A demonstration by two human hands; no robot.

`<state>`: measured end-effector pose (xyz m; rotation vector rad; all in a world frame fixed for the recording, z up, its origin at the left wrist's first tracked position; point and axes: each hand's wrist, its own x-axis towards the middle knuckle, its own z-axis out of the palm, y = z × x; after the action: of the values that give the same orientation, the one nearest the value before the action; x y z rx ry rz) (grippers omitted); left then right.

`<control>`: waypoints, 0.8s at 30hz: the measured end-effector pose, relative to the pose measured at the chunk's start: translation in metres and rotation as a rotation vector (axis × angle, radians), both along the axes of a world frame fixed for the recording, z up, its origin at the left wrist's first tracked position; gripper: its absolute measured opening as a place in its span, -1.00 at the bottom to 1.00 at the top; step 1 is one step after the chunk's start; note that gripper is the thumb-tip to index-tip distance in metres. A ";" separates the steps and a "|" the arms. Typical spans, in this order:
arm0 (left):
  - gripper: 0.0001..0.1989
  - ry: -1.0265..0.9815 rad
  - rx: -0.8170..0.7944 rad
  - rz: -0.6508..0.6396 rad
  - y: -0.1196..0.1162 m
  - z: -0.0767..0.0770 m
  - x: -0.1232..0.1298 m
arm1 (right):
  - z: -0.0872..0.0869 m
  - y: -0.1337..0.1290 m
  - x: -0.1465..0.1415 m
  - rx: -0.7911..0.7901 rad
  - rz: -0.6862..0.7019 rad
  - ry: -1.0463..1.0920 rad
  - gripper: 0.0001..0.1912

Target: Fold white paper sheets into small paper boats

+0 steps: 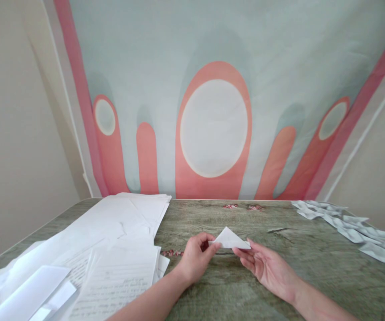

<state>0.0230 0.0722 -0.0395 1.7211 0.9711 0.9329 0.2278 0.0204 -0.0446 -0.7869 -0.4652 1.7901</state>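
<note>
Between my two hands is a small piece of folded white paper (227, 239), shaped like a triangle with its point upward, held just over the table. My left hand (195, 254) pinches its left corner between thumb and fingers. At the right corner, my right hand (262, 265) grips the paper with its fingertips, palm turned partly up. The inner folds of the paper do not show from here.
Stacked white sheets (118, 267), some with writing, cover the table's left side, with folded strips (31, 292) on top. Several folded paper pieces (353, 234) lie in a row along the right edge. Beneath is a wood-grain tabletop (209, 294); a patterned backdrop (159, 67) hangs behind.
</note>
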 end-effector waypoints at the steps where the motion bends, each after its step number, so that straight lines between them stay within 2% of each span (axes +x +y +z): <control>1: -0.71 0.000 0.000 0.002 0.000 0.000 0.000 | 0.000 0.000 0.000 0.002 -0.003 -0.004 -0.86; 5: -0.69 -0.005 -0.008 0.008 0.001 0.000 0.000 | -0.002 0.000 0.000 0.017 -0.019 -0.020 -0.89; 13: -0.64 -0.047 -0.048 0.007 0.004 -0.005 -0.001 | 0.002 -0.004 -0.005 0.176 -0.070 -0.160 -0.90; 17: -0.61 -0.054 -0.057 0.006 0.004 -0.005 -0.001 | 0.003 -0.004 -0.006 0.208 -0.098 -0.273 -0.85; 24: -0.62 -0.110 -0.097 -0.012 0.003 -0.003 0.000 | -0.006 -0.002 -0.007 0.271 -0.119 -0.495 -0.70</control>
<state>0.0234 0.0750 -0.0420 1.5759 0.9179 0.9476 0.2211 0.0189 -0.0507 -1.0403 -0.9429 1.3765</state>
